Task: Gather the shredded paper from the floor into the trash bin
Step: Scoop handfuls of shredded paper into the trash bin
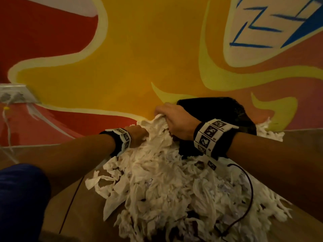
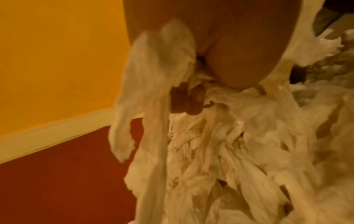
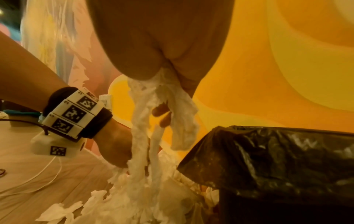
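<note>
Both hands are deep in it now: the left hand (image 1: 138, 135) has its fingers curled into the top of the shredded paper (image 1: 166, 186), clutching a wad with long strips dangling below, as the left wrist view shows, though that picture is blurred and I can't make out exactly how many fingers close on it. The right hand (image 1: 176, 119) is higher, fist closed round a bunch of strips that hang from the palm toward the heap. The heap itself sprawls across the wooden floor (image 1: 83, 206), its upper edge lifted between the two hands and pressed against the trash bin (image 1: 227, 110), which stands at the foot of the painted wall (image 1: 139, 49), lined with a black bag (image 3: 277, 151). A little more paper lies just right of the bin. Each wrist wears a marker band (image 1: 209, 135), and a dark cable (image 1: 248, 198) loops over the pile.
</note>
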### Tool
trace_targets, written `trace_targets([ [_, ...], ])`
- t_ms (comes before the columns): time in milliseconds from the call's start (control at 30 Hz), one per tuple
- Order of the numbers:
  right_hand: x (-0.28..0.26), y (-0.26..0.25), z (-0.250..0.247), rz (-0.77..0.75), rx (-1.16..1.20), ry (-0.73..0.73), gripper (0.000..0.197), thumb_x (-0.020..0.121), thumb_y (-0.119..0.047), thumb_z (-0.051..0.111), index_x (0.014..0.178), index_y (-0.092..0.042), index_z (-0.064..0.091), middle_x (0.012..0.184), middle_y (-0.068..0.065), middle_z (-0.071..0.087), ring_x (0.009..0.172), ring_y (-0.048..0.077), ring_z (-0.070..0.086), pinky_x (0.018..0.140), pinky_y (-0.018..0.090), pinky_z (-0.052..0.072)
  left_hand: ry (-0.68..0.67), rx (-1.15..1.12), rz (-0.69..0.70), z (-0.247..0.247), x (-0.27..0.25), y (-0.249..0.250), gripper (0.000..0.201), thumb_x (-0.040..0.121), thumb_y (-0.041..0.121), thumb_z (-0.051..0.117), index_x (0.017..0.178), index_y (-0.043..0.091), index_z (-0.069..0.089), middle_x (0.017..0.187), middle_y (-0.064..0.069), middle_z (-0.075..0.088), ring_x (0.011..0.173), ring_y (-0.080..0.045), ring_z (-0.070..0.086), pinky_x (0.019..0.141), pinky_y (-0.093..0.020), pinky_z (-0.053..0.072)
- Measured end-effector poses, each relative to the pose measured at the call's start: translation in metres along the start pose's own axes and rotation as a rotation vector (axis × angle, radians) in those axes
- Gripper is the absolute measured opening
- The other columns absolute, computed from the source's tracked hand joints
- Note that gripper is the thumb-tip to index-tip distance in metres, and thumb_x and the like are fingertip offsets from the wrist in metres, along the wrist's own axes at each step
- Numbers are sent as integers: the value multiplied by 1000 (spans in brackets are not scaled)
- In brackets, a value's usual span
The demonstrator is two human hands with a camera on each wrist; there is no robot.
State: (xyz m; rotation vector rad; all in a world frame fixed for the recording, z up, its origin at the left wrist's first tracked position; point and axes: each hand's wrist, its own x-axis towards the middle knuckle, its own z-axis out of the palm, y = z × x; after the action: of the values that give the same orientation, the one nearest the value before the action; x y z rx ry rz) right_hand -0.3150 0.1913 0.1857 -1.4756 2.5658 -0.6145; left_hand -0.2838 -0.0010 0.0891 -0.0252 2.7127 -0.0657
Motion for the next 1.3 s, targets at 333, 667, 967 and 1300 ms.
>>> trace_targets([
  [333, 8, 11, 37, 0, -130, -166, 13, 87, -23, 59, 85, -21, 46, 96, 2, 35, 78, 20, 39, 68, 33, 38, 234, -478, -2, -11, -29, -24, 40, 94, 46, 53, 79, 9, 56, 89, -5, 54, 83, -22, 50, 75, -34, 43],
  [667, 43, 6, 66, -9, -137, -351, 43, 78, 16, 41, 109, -13, 49, 106, 6, 39, 92, 29, 44, 75, 39, 41, 419, -749, -67, -13, -46, -46, 21, 91, -4, 46, 95, 15, 54, 99, -5, 55, 88, -29, 53, 65, -33, 42],
  [967, 54, 32, 113, 69, -521, -639, 58, 85, -47, 62, 130, -18, 42, 119, 13, 46, 109, 37, 51, 80, 43, 41, 498, -800, -142, -7, -40, -43, 9, 94, 22, 53, 88, 16, 50, 73, -14, 62, 50, -19, 53, 46, -29, 40],
  [1300, 45, 32, 96, -40, -304, -441, 34, 95, -34, 55, 121, -13, 56, 119, 15, 51, 111, 31, 48, 92, 37, 36, 163, -272, -31, 14, -13, -34, 40, 91, 39, 60, 126, 21, 54, 105, -11, 66, 91, -26, 59, 77, -33, 45],
])
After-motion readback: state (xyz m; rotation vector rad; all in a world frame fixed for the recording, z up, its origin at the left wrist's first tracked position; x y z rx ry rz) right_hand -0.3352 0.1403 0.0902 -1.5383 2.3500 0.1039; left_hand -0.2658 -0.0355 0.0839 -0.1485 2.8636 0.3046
